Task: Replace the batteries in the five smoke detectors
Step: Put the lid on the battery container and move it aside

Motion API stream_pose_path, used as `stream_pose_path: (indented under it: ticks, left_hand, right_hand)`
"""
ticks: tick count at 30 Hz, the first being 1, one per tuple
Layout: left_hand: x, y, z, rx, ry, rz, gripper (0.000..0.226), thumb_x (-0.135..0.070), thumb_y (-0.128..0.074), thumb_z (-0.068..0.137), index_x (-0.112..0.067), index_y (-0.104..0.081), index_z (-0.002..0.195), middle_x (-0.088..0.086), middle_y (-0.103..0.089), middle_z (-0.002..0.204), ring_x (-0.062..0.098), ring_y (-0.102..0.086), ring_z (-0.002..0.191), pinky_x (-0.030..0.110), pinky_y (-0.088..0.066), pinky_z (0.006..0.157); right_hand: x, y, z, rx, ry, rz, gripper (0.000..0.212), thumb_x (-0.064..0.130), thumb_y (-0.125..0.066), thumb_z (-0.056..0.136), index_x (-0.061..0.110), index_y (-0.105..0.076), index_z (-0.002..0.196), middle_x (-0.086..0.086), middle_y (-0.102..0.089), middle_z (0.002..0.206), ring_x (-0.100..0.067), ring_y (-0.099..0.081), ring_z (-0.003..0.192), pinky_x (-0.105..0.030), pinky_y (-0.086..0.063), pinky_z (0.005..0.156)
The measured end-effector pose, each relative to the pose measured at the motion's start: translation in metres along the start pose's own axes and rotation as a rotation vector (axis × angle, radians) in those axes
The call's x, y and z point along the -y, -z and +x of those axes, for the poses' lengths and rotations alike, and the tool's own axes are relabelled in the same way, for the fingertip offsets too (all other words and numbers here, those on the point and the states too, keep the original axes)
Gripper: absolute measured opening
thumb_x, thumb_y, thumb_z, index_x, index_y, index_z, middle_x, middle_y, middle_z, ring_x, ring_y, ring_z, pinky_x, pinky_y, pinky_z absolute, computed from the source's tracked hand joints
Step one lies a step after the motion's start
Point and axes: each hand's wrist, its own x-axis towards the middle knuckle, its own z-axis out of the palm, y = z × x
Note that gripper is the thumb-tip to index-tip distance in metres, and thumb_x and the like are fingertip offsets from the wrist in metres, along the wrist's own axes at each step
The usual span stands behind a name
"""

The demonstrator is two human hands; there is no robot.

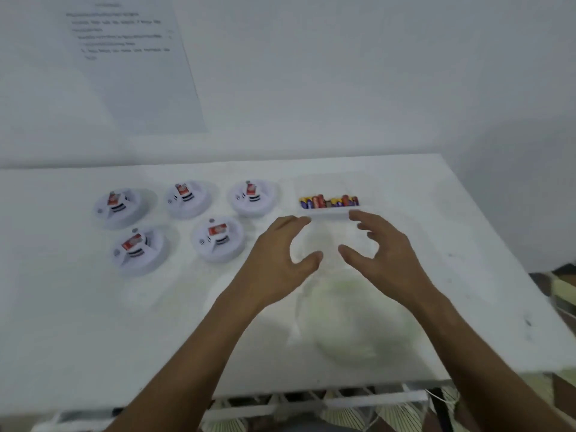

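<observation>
- Five detectors [187, 226] lie on the tabletop [93, 322], left of centre, three behind and two in front, each with a red battery showing.
- Tray [328, 213] of batteries [328, 202] sits right of them.
- Left hand [277, 257] and right hand [386, 251] hover just before the tray, fingers spread, both grips empty.

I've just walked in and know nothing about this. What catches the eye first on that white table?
Two bare hands, left hand and right hand, hover open at the centre, holding nothing. Beyond them lies a row of purple, red and yellow batteries in a clear shallow tray. To the left sit five round white smoke detectors, each with a red battery showing on top.
</observation>
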Motion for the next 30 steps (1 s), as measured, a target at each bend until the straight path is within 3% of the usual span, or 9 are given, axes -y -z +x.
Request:
stream_pose_path:
  ticks: [5, 10, 16, 20, 25, 27, 30]
  left_hand:
    - [-0.012, -0.049, -0.06, -0.097, 0.17, 0.02, 0.06, -0.041, -0.066, 0.086, -0.027, -0.044, 0.14, -0.008, -0.047, 0.131, 0.008, -0.048, 0.119, 0.018, -0.035, 0.096]
    - [-0.02, -0.089, -0.092, 0.002, 0.462, 0.107, 0.081, -0.06, -0.055, 0.086, -0.025, -0.022, 0.151, 0.005, -0.03, 0.151, 0.024, -0.023, 0.14, 0.036, -0.026, 0.11]
    - [-0.033, -0.115, -0.102, -0.067, 0.511, 0.126, 0.088, -0.062, -0.061, 0.081, -0.022, -0.024, 0.15, 0.006, -0.032, 0.151, 0.026, -0.021, 0.139, 0.039, -0.022, 0.112]
    - [-0.048, -0.124, -0.112, -0.178, 0.472, 0.069, 0.081, -0.053, -0.066, 0.082, -0.025, -0.029, 0.149, 0.002, -0.032, 0.15, 0.022, -0.025, 0.134, 0.034, -0.027, 0.107]
    - [-0.067, -0.115, -0.122, -0.261, 0.357, -0.002, 0.084, -0.057, -0.069, 0.077, -0.034, -0.03, 0.148, -0.01, -0.028, 0.149, 0.007, -0.026, 0.134, 0.026, -0.029, 0.105]
    - [-0.078, -0.102, -0.115, -0.294, 0.285, -0.046, 0.087, -0.055, -0.073, 0.074, -0.037, -0.03, 0.147, -0.018, -0.03, 0.139, -0.014, -0.034, 0.12, 0.022, -0.038, 0.1]
    - [-0.076, -0.076, -0.075, -0.312, 0.247, -0.064, 0.091, -0.054, -0.076, 0.072, -0.034, -0.029, 0.148, -0.019, -0.036, 0.133, -0.027, -0.042, 0.098, 0.019, -0.044, 0.089]
  right_hand:
    - [-0.05, 0.039, -0.06, 0.05, -0.075, -0.07, 0.059, 0.024, -0.076, 0.085, 0.025, -0.052, 0.139, 0.003, -0.05, 0.141, -0.012, -0.046, 0.129, -0.024, -0.034, 0.105]
    - [-0.079, 0.048, -0.09, 0.216, -0.23, -0.137, 0.076, 0.038, -0.07, 0.088, 0.027, -0.031, 0.152, -0.005, -0.026, 0.157, -0.024, -0.02, 0.145, -0.039, -0.026, 0.115]
    - [-0.086, 0.044, -0.1, 0.277, -0.216, -0.097, 0.081, 0.042, -0.068, 0.089, 0.027, -0.023, 0.155, -0.007, -0.024, 0.161, -0.026, -0.014, 0.148, -0.046, -0.024, 0.119]
    - [-0.083, 0.051, -0.11, 0.256, -0.179, -0.047, 0.085, 0.037, -0.067, 0.09, 0.028, -0.016, 0.156, -0.005, -0.019, 0.163, -0.025, -0.013, 0.149, -0.044, -0.023, 0.118]
    - [-0.071, 0.068, -0.118, 0.184, -0.105, -0.004, 0.087, 0.038, -0.068, 0.089, 0.027, -0.015, 0.157, 0.001, -0.024, 0.162, -0.02, -0.017, 0.148, -0.042, -0.025, 0.118]
    - [-0.06, 0.076, -0.11, 0.147, -0.058, 0.01, 0.087, 0.039, -0.069, 0.088, 0.027, -0.017, 0.157, 0.005, -0.025, 0.162, -0.016, -0.017, 0.149, -0.036, -0.025, 0.118]
    - [-0.042, 0.08, -0.076, 0.082, 0.0, 0.022, 0.086, 0.038, -0.072, 0.087, 0.027, -0.021, 0.156, 0.007, -0.029, 0.159, -0.015, -0.021, 0.146, -0.023, -0.021, 0.108]
